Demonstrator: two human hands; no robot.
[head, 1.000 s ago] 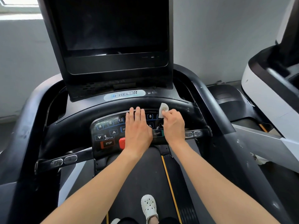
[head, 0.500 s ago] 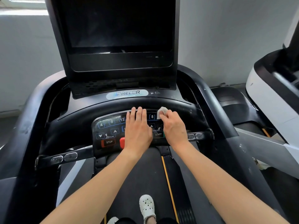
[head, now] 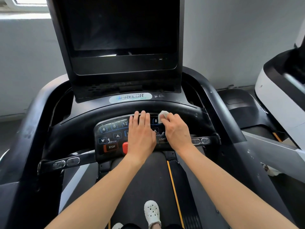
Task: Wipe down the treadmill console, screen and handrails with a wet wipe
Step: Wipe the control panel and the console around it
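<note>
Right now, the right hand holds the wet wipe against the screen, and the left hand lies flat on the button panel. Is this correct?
In the head view the right hand holds the wet wipe at the top edge of the button panel, beside the 8 key, not against the screen. The left hand does lie flat there.

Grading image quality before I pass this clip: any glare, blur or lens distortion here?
Head view: daylight comes from the bright window at top left; pale reflections streak the dark treadmill screen and glossy black button panel. Head view: the wide lens bows the black handrails outward; the white machine at right looks soft; left hand, right hand and white wet wipe are sharp.
</note>
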